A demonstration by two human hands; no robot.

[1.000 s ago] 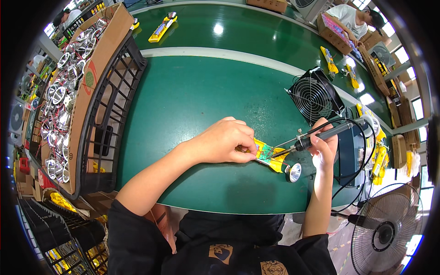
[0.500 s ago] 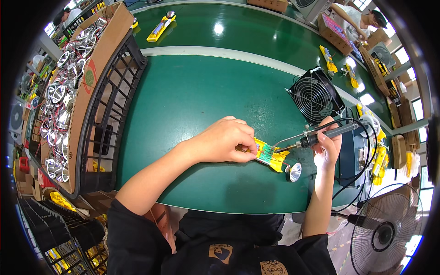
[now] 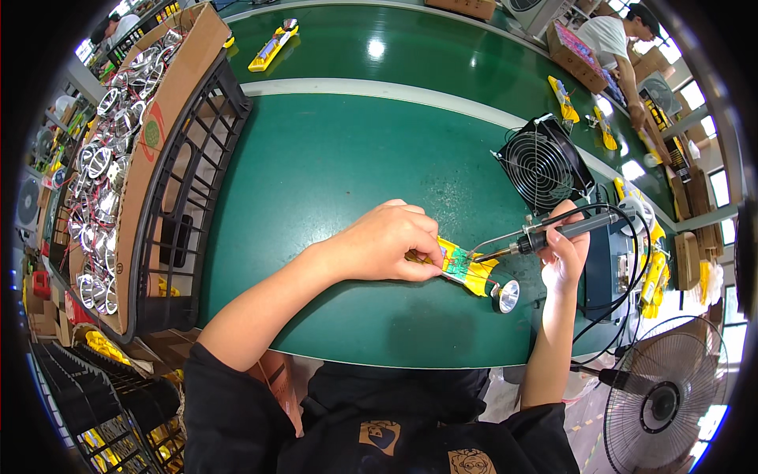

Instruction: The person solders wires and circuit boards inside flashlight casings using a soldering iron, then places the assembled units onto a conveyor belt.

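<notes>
My left hand is closed on the near-left end of a yellow flashlight housing lying on the green tabletop; thumb and fingertips are pinched by its edge, and the fingers hide that end. A green circuit board with thin wires sits inside the housing. At its right end, wires lead to a round silver reflector resting on the table. My right hand grips a soldering iron like a pen. Its tip, beside a thin metal feed tube, meets or nearly meets the board.
A black crate with a cardboard box of reflectors stands left. Right are a black fan, a blue box-shaped unit, cables and a standing fan. Yellow housings lie on the far green belt; a co-worker is beyond.
Both hands, the iron and the housing hold almost the same position. The housings on the far belt have shifted slightly left. The co-worker at upper right now reaches an arm down toward the belt.
</notes>
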